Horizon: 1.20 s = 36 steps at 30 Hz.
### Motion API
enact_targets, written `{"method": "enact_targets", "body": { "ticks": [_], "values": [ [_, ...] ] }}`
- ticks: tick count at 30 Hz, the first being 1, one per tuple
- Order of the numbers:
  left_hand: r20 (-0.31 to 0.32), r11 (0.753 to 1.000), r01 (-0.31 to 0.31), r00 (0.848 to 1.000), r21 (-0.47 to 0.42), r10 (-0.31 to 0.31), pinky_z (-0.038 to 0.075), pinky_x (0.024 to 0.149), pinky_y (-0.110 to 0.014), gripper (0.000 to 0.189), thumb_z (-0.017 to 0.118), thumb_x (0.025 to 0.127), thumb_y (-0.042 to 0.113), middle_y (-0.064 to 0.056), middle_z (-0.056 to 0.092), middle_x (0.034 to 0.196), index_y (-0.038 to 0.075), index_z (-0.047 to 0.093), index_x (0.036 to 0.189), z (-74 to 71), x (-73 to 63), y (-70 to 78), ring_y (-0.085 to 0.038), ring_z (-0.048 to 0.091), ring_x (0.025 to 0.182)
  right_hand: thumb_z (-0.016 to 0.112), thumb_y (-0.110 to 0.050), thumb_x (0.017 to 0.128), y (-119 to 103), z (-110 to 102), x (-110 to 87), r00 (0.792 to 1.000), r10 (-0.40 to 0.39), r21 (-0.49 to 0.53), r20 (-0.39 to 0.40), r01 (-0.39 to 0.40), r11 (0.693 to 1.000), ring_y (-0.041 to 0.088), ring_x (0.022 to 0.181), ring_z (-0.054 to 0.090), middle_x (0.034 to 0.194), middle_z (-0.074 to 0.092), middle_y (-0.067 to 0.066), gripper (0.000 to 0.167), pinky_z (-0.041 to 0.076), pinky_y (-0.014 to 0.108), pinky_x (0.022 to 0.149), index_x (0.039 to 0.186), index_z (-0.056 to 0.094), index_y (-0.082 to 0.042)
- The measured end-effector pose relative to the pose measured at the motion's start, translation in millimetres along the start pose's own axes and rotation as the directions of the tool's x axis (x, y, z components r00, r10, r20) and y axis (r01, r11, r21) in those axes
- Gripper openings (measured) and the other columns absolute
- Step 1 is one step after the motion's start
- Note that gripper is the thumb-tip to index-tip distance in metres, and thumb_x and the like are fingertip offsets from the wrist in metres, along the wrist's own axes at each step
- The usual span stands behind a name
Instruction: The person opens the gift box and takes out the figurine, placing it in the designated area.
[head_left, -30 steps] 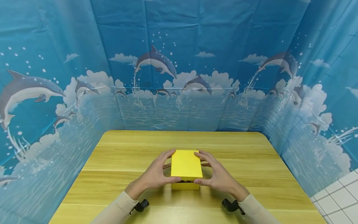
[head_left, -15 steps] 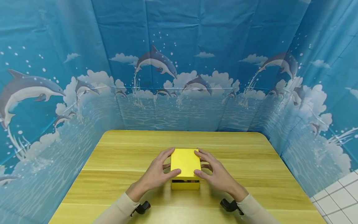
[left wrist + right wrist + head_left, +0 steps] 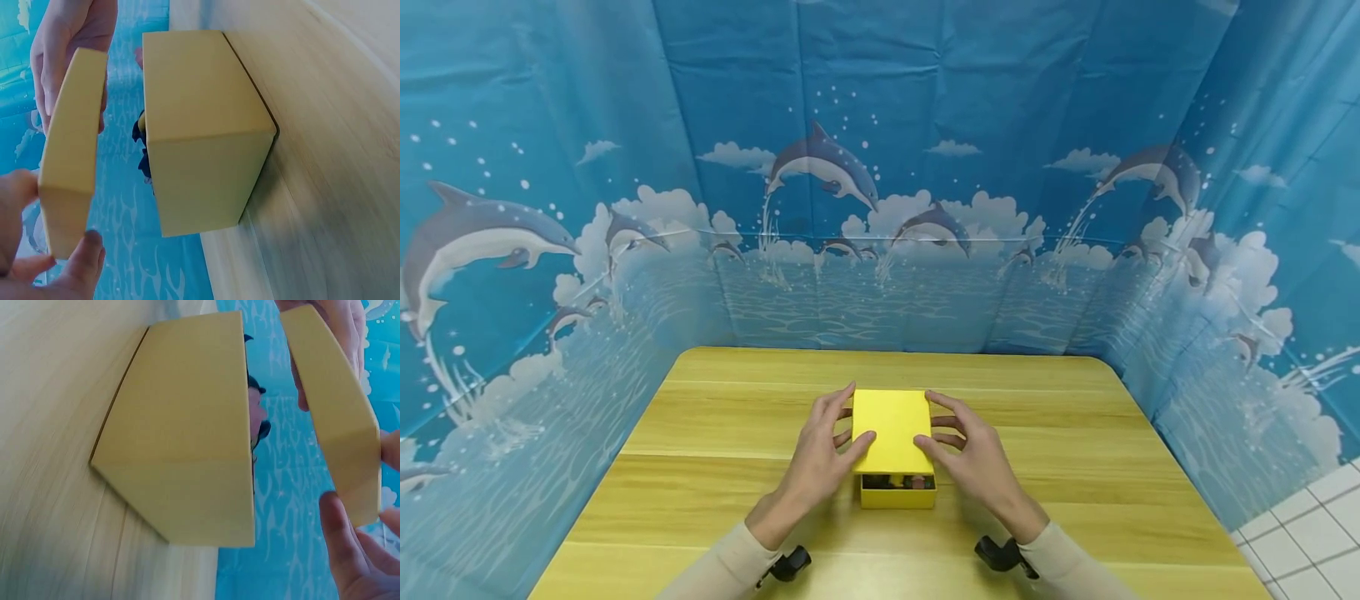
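Note:
A yellow box lid point(image 3: 891, 427) is held up between both hands, above a yellow box point(image 3: 898, 498) on the table. My left hand point(image 3: 814, 458) grips the lid's left side, its thumb on top near the front corner. On the opposite side my right hand point(image 3: 977, 462) holds it the same way. The wrist views show a gap between the lid point(image 3: 75, 144) and the open top of the box point(image 3: 178, 425). Dark, pink and yellow items point(image 3: 256, 412) poke above the box's rim; most of them stay hidden inside.
The box stands on a wood-grain table point(image 3: 730, 417). Behind and around the table hangs a blue curtain point(image 3: 850, 308) printed with dolphins. White tiles point(image 3: 1311, 529) show at the lower right.
Both hands have raised the lid and shifted it slightly away from me. The gap at the box's front has widened, showing more of the contents. The box has stayed in place.

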<state>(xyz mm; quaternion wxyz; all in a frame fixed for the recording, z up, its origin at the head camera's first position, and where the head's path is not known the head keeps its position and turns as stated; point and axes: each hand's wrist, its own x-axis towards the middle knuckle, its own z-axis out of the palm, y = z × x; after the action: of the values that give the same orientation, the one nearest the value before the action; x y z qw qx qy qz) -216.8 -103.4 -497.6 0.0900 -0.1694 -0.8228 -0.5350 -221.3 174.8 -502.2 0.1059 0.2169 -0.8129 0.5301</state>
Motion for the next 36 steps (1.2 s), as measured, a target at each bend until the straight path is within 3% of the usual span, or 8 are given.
{"method": "enact_targets", "body": {
  "ticks": [5, 12, 19, 26, 36],
  "values": [
    [-0.070, 0.999, 0.034, 0.997, -0.021, -0.035, 0.062, 0.117, -0.046, 0.083, 0.085, 0.109, 0.016, -0.020, 0.051, 0.158, 0.011, 0.043, 0.181, 1.5, 0.9, 4.1, -0.036, 0.065, 0.145, 0.091, -0.014, 0.104, -7.3, 6.3, 3.7, 0.998, 0.019, 0.004, -0.065, -0.019, 1.000, 0.036, 0.132, 0.079, 0.168, 0.063, 0.017, 0.075, 0.068, 0.031, 0.107, 0.171, 0.057, -0.012],
    [-0.153, 1.000, -0.001, 0.988, 0.007, 0.002, 0.066, 0.111, -0.046, 0.081, 0.091, 0.104, 0.011, -0.019, 0.058, 0.149, 0.008, 0.052, 0.175, 0.7, 0.1, 4.0, -0.038, 0.070, 0.140, 0.093, -0.009, 0.100, -13.9, 13.8, 7.4, 0.993, 0.000, -0.040, -0.118, -0.005, 0.999, 0.037, 0.129, 0.079, 0.150, 0.070, 0.017, 0.067, 0.068, 0.033, 0.105, 0.162, 0.067, -0.008],
    [-0.212, 0.997, -0.050, 0.975, 0.055, 0.061, 0.071, 0.102, -0.043, 0.081, 0.094, 0.101, 0.015, -0.017, 0.065, 0.148, 0.012, 0.057, 0.173, -4.0, -1.0, 3.3, -0.037, 0.073, 0.135, 0.094, -0.006, 0.099, -18.0, 20.1, 11.6, 0.985, -0.084, -0.091, -0.150, 0.071, 0.993, 0.040, 0.131, 0.077, 0.148, 0.070, 0.019, 0.068, 0.069, 0.038, 0.103, 0.162, 0.067, -0.005],
    [-0.275, 0.995, -0.088, 0.956, 0.057, 0.100, 0.073, 0.094, -0.043, 0.076, 0.094, 0.102, 0.017, -0.015, 0.068, 0.147, 0.014, 0.061, 0.170, -9.1, 2.2, 6.2, -0.034, 0.077, 0.124, 0.095, -0.005, 0.097, -26.1, 25.4, 18.2, 0.978, -0.105, -0.080, -0.183, 0.091, 0.993, 0.040, 0.133, 0.076, 0.146, 0.070, 0.019, 0.069, 0.069, 0.042, 0.105, 0.161, 0.067, -0.004],
    [-0.340, 0.994, -0.097, 0.934, 0.058, 0.111, 0.072, 0.099, -0.048, 0.074, 0.093, 0.104, 0.021, -0.019, 0.065, 0.155, 0.012, 0.059, 0.169, -17.2, 2.8, 12.6, -0.042, 0.076, 0.131, 0.094, -0.008, 0.100, -37.0, 41.1, 27.6, 0.963, -0.145, -0.073, -0.226, 0.132, 0.989, 0.041, 0.130, 0.079, 0.142, 0.074, 0.019, 0.063, 0.070, 0.042, 0.103, 0.158, 0.069, -0.005]
  ]
}}
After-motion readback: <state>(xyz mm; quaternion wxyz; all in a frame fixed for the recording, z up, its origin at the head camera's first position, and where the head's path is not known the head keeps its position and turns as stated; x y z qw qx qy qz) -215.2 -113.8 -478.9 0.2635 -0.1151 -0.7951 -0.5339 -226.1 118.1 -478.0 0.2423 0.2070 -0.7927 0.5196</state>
